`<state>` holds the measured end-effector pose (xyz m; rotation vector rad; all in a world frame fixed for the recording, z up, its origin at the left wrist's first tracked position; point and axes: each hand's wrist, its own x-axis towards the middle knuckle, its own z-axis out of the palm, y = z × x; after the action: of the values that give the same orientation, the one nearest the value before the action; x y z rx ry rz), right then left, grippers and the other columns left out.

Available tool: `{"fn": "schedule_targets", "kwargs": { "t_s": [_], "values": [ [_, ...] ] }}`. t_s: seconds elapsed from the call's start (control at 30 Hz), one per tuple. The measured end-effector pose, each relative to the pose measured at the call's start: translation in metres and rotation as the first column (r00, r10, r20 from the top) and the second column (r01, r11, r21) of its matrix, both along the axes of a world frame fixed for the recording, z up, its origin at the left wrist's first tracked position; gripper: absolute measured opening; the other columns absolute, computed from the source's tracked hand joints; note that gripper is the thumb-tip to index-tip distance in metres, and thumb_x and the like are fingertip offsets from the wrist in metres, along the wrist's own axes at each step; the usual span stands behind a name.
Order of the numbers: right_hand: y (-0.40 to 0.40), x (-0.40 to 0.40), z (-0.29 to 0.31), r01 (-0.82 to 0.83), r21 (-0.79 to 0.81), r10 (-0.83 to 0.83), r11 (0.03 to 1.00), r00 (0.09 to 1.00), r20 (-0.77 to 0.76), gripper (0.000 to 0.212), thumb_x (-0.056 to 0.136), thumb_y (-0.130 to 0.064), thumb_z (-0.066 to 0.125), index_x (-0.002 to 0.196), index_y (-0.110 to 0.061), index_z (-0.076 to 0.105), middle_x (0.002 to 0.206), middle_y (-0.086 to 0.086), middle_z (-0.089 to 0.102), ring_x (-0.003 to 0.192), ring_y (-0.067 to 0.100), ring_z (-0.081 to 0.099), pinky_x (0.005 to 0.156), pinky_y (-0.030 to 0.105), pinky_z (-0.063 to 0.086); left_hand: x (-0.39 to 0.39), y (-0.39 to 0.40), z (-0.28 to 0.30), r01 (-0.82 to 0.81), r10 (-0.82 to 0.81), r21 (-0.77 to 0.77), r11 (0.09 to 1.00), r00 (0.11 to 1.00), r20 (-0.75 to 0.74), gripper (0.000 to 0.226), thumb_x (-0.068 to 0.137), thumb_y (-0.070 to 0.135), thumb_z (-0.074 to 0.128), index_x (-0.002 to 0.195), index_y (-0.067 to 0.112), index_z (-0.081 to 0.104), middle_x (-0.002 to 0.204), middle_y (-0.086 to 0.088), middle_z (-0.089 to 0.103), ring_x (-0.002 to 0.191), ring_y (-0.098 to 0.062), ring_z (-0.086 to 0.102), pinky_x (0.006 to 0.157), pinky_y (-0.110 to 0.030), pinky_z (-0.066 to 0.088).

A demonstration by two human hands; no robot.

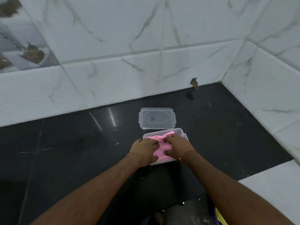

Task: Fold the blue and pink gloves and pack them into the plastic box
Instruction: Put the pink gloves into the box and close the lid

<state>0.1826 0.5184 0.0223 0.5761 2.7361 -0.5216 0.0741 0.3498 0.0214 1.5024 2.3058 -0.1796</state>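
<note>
A clear plastic box [180, 132] stands on the dark counter in front of me. Pink gloves [159, 151] lie bunched inside it, reaching up to the rim. My left hand [144, 151] presses flat on the left part of the pink fabric, fingers spread. My right hand [177, 147] presses on the right part, thumb and fingers pinching the cloth; an orange thread circles that wrist. No blue glove shows; whatever is under the pink is hidden by my hands.
The box's clear lid [156, 118] lies flat just behind the box. White marble-tiled walls rise behind and to the right. A small hole [194, 83] sits at the wall's base. A yellow-and-purple object [219, 216] pokes in at the bottom right.
</note>
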Motion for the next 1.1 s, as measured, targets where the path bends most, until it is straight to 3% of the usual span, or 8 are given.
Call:
{"fn": "schedule_targets", "kwargs": {
  "t_s": [0.3, 0.5, 0.77, 0.93, 1.1],
  "values": [
    [-0.099, -0.048, -0.003, -0.127, 0.023, 0.128, 0.992, 0.991, -0.044, 0.059, 0.087, -0.050, 0.073, 0.140, -0.028, 0.060, 0.143, 0.003, 0.061, 0.118, 0.024, 0.065, 0.103, 0.037, 0.053, -0.031, -0.117, -0.003, -0.089, 0.088, -0.099, 0.991, 0.996, -0.019, 0.060, 0.114, 0.054, 0.031, 0.171, 0.037, 0.027, 0.181, 0.012, 0.018, 0.166, -0.015, 0.014, 0.125, -0.054, 0.031],
    [-0.154, -0.068, -0.008, -0.166, 0.024, 0.167, 0.986, 0.984, -0.064, 0.058, 0.087, -0.050, 0.071, 0.139, -0.027, 0.060, 0.141, 0.003, 0.061, 0.117, 0.024, 0.065, 0.101, 0.036, 0.053, -0.046, -0.177, -0.001, -0.109, 0.108, -0.123, 0.986, 0.994, -0.015, 0.059, 0.114, 0.052, 0.028, 0.171, 0.038, 0.023, 0.181, 0.012, 0.016, 0.167, -0.015, 0.013, 0.121, -0.055, 0.033],
    [-0.170, -0.069, -0.009, -0.145, 0.027, 0.146, 0.989, 0.988, -0.055, 0.056, 0.086, -0.050, 0.072, 0.137, -0.030, 0.059, 0.141, 0.001, 0.061, 0.117, 0.024, 0.064, 0.100, 0.035, 0.052, -0.053, -0.196, -0.006, -0.097, 0.098, -0.043, 0.994, 0.994, 0.039, 0.058, 0.114, 0.051, 0.029, 0.170, 0.036, 0.029, 0.180, 0.011, 0.020, 0.165, -0.016, 0.016, 0.121, -0.051, 0.035],
    [-0.167, -0.066, -0.004, -0.180, 0.155, 0.197, 0.971, 0.975, -0.107, 0.045, 0.090, -0.053, 0.059, 0.130, -0.032, 0.062, 0.129, 0.000, 0.067, 0.109, 0.024, 0.067, 0.087, 0.036, 0.056, -0.061, -0.204, -0.005, -0.042, 0.058, 0.259, 0.965, 0.997, -0.055, 0.044, 0.108, 0.036, 0.046, 0.150, 0.034, 0.058, 0.152, 0.010, 0.059, 0.142, -0.018, 0.048, 0.111, -0.040, 0.043],
    [-0.154, -0.054, 0.003, -0.093, 0.170, 0.151, 0.981, 0.917, -0.370, 0.033, 0.094, -0.051, 0.058, 0.115, -0.031, 0.072, 0.110, -0.006, 0.067, 0.099, 0.016, 0.060, 0.080, 0.034, 0.057, -0.077, -0.199, 0.005, -0.098, 0.126, 0.478, 0.873, 0.992, -0.028, 0.035, 0.107, 0.034, 0.047, 0.135, 0.034, 0.070, 0.129, 0.012, 0.068, 0.121, -0.014, 0.058, 0.099, -0.037, 0.048]
  ]
}}
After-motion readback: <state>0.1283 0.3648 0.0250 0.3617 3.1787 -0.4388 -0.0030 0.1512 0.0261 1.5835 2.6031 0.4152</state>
